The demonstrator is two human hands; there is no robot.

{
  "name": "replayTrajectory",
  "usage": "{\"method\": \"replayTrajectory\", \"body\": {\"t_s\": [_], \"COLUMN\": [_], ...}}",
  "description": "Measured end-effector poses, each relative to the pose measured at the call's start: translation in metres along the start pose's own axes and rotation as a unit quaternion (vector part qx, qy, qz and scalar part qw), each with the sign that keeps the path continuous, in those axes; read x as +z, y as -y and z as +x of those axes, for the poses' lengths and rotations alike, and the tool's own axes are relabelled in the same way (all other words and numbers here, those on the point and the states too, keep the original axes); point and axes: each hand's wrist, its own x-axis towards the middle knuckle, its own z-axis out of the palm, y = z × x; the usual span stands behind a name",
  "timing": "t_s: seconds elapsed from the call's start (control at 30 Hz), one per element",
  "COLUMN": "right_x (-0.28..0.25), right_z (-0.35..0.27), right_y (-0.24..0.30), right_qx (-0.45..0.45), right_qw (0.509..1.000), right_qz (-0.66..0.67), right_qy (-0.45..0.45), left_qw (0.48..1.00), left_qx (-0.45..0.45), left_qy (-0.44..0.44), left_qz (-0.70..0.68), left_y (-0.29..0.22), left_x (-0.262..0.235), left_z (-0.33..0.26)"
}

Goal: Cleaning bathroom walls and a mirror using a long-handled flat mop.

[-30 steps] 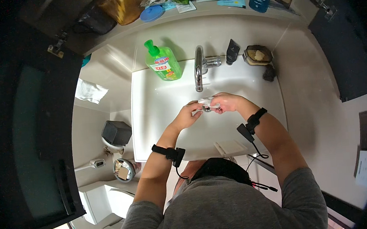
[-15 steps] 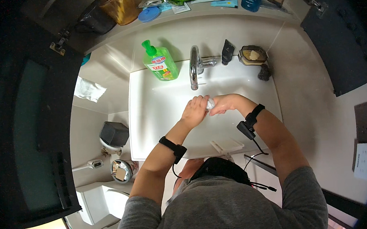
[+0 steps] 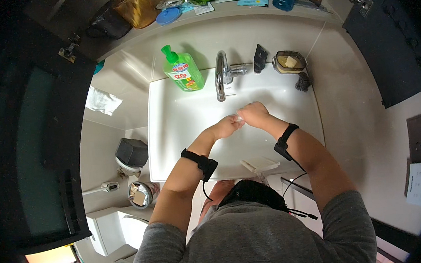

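Over the white washbasin, in front of the chrome tap, my two hands meet. My left hand is closed, its fingers and thumb gripping one side of a small white wad. My right hand, closed like a fist with its knuckles up, grips the other side. Only a sliver of the wad shows between them; it looks like wet cloth, but its kind is mostly hidden. The tap's spout ends just beyond my hands, and no stream from it can be made out.
On the basin's back ledge stand a green pump bottle, a black tube, a soap dish and a dark scrubber. A white slatted piece rests at the front edge. Overhead runs a loaded shelf.
My right hand has turned over, knuckles now upward, and moved slightly away from me. My left hand has rotated, its fingers curled in tighter. Less of the white wad shows.
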Motion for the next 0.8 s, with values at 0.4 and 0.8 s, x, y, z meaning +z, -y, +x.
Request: {"method": "replayTrajectory", "body": {"t_s": [0.4,0.8], "right_x": [0.032,0.019], "right_z": [0.003,-0.008], "right_y": [-0.014,-0.015], "right_qx": [0.064,0.129], "right_qw": [0.991,0.896], "right_qz": [0.067,0.397], "right_qy": [-0.094,0.153], "left_qw": [0.942,0.933], "left_qx": [-0.17,0.096], "left_qy": [0.052,-0.115], "left_qz": [-0.285,0.328], "left_y": [-0.018,-0.046], "left_x": [-0.003,0.022], "left_z": [-0.004,-0.025]}}
